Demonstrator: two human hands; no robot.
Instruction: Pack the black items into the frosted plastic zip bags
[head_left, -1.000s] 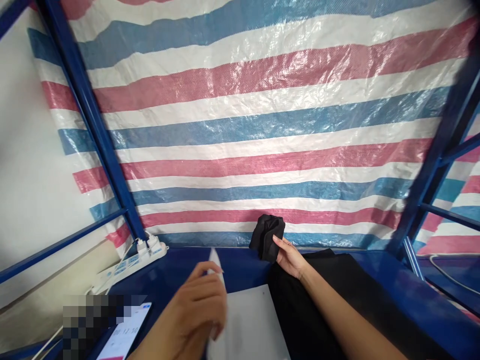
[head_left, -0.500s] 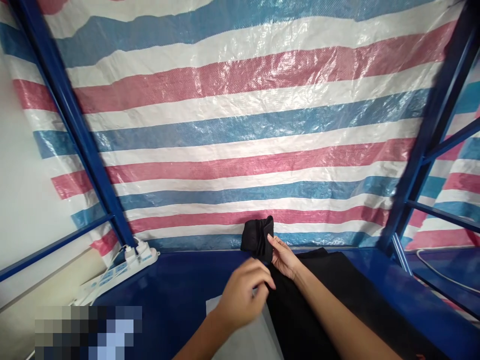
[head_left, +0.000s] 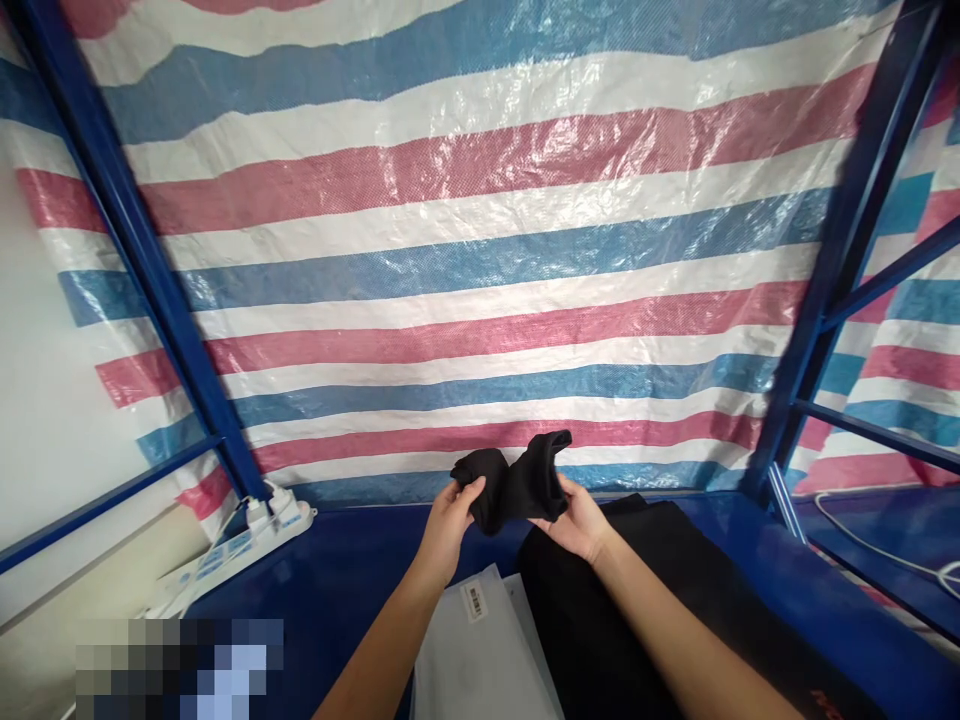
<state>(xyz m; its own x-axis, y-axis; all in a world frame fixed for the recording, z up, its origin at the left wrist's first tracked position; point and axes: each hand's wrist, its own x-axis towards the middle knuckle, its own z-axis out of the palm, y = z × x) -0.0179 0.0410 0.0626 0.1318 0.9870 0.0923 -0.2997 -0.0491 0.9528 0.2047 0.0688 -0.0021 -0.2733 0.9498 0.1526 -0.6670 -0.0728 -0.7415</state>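
A small black cloth (head_left: pixel 514 487) is stretched between my two hands, above the back part of the blue surface. My left hand (head_left: pixel 451 515) is closed on its left end, thumb on top. On the right end, my right hand (head_left: pixel 576 518) grips the cloth near an open, cuff-like edge. Below the cloth lies a whitish plastic packet (head_left: pixel 480 650) with a barcode label. A larger black fabric (head_left: pixel 675 590) is spread under and beside my right forearm.
A white power strip (head_left: pixel 240 555) with plugs lies at the left. Blue metal posts (head_left: pixel 142 250) flank a striped plastic sheet (head_left: pixel 480 280) at the back. A white cable (head_left: pixel 885 545) runs at the far right.
My left hand has moved up and left and now holds the cloth. The cloth, bunched at my right hand before, is spread sideways. The packet's label has come into view.
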